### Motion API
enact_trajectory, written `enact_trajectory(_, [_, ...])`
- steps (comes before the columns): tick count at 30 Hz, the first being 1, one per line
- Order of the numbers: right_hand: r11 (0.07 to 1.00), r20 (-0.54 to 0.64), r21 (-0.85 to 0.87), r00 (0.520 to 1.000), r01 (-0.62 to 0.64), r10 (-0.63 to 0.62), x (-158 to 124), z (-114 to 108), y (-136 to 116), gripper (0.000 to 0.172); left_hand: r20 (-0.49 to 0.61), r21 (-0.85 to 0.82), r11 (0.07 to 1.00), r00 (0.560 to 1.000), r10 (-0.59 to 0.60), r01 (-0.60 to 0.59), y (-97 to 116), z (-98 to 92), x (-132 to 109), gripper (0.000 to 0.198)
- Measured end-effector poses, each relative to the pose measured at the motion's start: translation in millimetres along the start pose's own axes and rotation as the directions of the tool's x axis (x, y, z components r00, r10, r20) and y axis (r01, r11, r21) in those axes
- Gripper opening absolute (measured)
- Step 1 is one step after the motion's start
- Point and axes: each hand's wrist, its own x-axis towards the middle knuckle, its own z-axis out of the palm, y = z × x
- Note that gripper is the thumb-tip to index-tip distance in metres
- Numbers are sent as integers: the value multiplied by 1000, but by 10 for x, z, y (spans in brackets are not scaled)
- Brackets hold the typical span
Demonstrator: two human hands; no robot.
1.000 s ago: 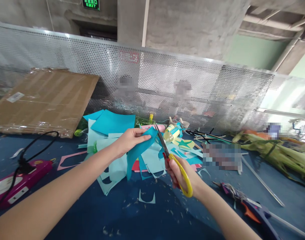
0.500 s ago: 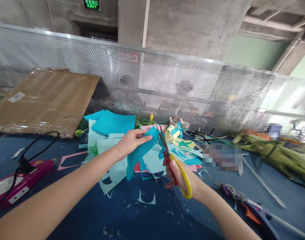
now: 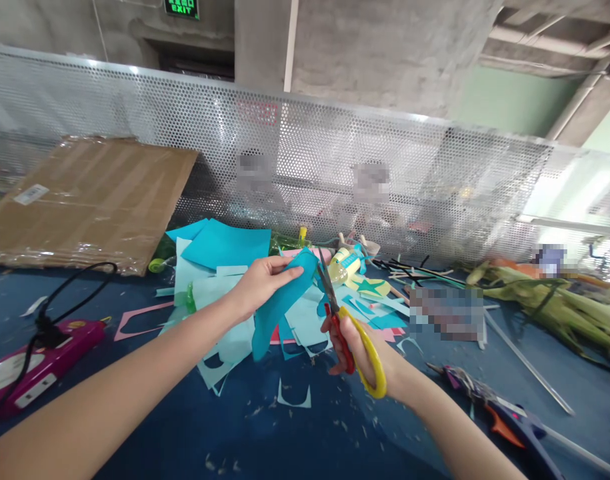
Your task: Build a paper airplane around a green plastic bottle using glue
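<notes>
Between the thumb and fingers of my left hand (image 3: 266, 285) is a strip of blue paper (image 3: 283, 303), its lower end hanging over the scraps. My right hand (image 3: 357, 350) is wrapped round the scissors (image 3: 333, 300), which have one yellow and one red handle. Their blades point up and away, right beside the strip's upper right edge; I cannot tell whether they touch it. Under and behind my left hand lie pale blue paper sheets (image 3: 219, 293) and a larger bright blue sheet (image 3: 229, 245). A cut-out scrap (image 3: 293, 393) lies nearer me.
A magenta power strip (image 3: 45, 363) with a black cable sits at left, below a cardboard sheet (image 3: 89, 200). At right are a glue gun (image 3: 505, 413) and corn husks (image 3: 539, 293). A perforated metal screen (image 3: 309, 153) stands behind, with people beyond it.
The scissor blades look slightly closer together now. Both hands keep almost the same place, and the blue strip is still in my left hand.
</notes>
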Motion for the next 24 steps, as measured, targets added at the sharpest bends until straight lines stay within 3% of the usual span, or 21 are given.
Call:
enact_trajectory(4, [999,26,-28,999,-46,47,-13,-36,17,55,-18,16,1000,1000,-24,24,34,0,-8,8])
enact_trajectory(9, [997,24,-62,998,-50,52,5,-49,8,56,58,27,995,993,-102,100,42,-7,-10,5])
enact_trajectory(17, [1000,35,-1,999,-27,27,8,-51,-3,60,48,1,997,996,-74,74,18,-7,-8,8])
enact_trajectory(24, [999,20,-26,999,-47,47,21,-42,61,57,78,105,994,996,-32,24,4,-6,-6,7])
